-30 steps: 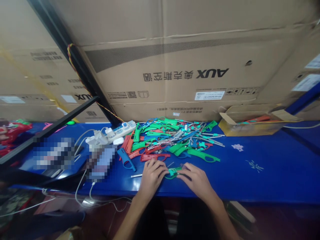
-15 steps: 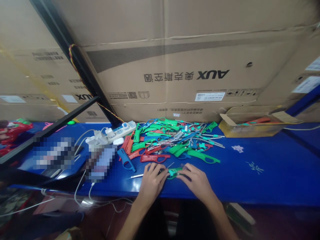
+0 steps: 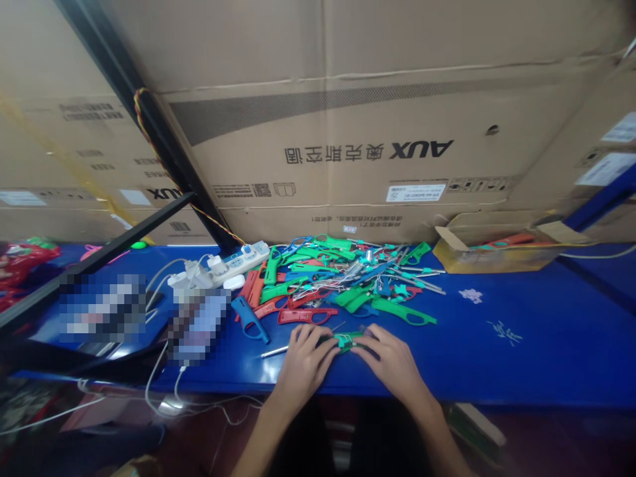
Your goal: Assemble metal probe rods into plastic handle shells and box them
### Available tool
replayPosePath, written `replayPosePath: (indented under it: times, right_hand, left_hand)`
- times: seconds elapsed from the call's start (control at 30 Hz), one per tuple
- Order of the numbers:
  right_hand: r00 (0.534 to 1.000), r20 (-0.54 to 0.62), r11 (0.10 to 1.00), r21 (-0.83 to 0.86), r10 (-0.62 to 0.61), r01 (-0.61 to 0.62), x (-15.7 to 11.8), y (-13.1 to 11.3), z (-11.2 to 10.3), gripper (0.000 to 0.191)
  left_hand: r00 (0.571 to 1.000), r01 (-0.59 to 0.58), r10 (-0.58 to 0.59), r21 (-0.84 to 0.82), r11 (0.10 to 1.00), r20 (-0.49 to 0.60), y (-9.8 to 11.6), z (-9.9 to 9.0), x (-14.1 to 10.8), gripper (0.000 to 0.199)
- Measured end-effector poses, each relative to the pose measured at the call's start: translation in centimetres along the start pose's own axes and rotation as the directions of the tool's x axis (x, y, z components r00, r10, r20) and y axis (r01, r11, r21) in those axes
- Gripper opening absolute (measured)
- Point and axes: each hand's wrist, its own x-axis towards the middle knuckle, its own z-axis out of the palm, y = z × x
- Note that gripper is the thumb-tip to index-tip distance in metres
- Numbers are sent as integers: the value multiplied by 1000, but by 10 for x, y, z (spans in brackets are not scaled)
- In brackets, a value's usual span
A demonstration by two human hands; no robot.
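At the table's front edge, a green stick lighter (image 3: 344, 342) with its inner parts and thin wires showing lies between both hands. My left hand (image 3: 304, 363) is closed on its left end, and a silver metal tube (image 3: 274, 352) sticks out past these fingers to the left. On the lighter's other end, my right hand (image 3: 390, 361) is closed with thumb and fingertips pinching it. The fingers cover much of the lighter. Just beyond the hands lies a heap of lighter parts, among them a red casing (image 3: 307, 315), a blue casing (image 3: 250, 320) and a green casing (image 3: 405, 311).
A power strip (image 3: 243, 262) with plugs and white cables stands left of the heap, near a blurred-out phone (image 3: 199, 328). An open cardboard box (image 3: 501, 260) holds orange parts at the right. Large cartons (image 3: 318, 112) form the back wall; a black metal post (image 3: 163, 126) rises at left.
My left fingertips have shifted slightly right along the lighter, closer to my right hand. The right hand keeps its pinch. The view has moved very slightly; the heap is unchanged.
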Motion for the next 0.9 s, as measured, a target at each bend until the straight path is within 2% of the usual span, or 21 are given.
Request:
replayPosePath:
  times: [0.27, 0.37, 0.5, 0.9]
  right_hand:
    - [1000, 11, 1000, 26, 15, -15, 0, 1, 0, 29]
    - [1000, 14, 999, 33, 16, -17, 0, 1, -1, 29]
    - [999, 10, 998, 56, 33, -33, 0, 1, -1, 28]
    - [999, 11, 996, 68, 49, -50, 0, 4, 2, 24]
  left_hand:
    - [1000, 9, -10, -67, 998, -9, -2, -2, -1, 17]
    - [990, 88, -95, -72, 994, -102, -5, -3, -3, 20]
    - [931, 264, -258, -12, 964, -260, -8, -1, -6, 16]
    - [939, 339, -338, 6, 941, -64, -13, -4, -2, 17]
